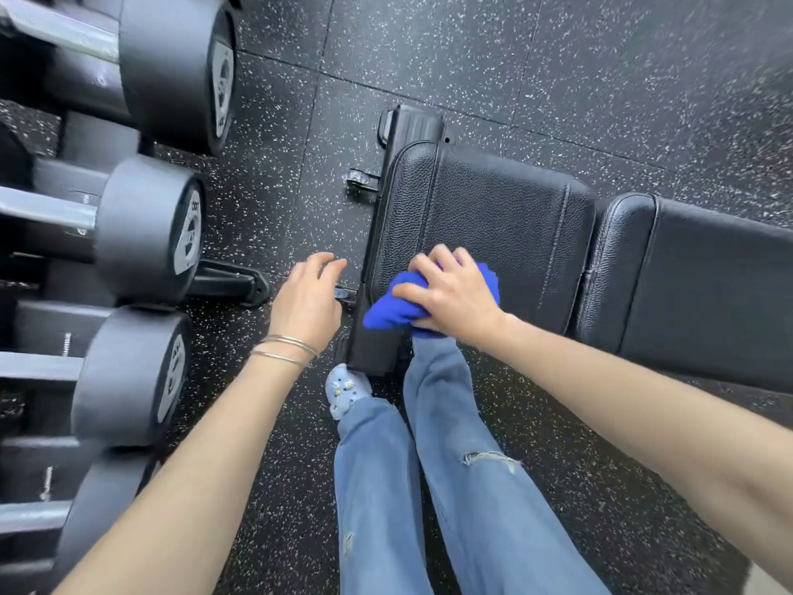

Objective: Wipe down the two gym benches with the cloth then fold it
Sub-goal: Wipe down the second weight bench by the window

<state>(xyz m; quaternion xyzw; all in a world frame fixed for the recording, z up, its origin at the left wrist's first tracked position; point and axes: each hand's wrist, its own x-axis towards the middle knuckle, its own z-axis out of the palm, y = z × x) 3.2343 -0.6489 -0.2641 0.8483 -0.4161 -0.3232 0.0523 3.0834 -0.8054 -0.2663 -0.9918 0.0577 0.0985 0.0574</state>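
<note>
Seen from the nearest ground outward: two legs in blue jeans [429,487], one pale clog [345,390] set just beside the foot bar [369,358] of the bench frame. Left hand [307,302], thin bangles [285,350] at the wrist, hangs over the floor [558,79] off the bench end; fingers loosely curled, its grip holds nothing and touches nothing. Right hand [450,294] lies on the near corner of the seat pad [480,208], grip closed over the blue cloth [386,313], fingers curled round a bunched wad. Part of the cloth spills past the pad's edge toward the frame. Beyond, a gap, then the back pad [708,285] running off to the right. Only one bench shows; the second is not in view. Judgement: wiping under way, at the seat end, with most of the leather left to cover and the fold to come. Risks from here: a wadded cloth meets the pad on a small patch, so strokes may leave unwiped strips, and the gap between pads is easily skipped. The overhanging tail could snag on the frame or pull free of the grip at the corner. Dumbbells [146,234] are racked close on the left, so a wide swing of that elbow could strike them. The clog by the foot bar invites a stubbed toe on stepping along.
</note>
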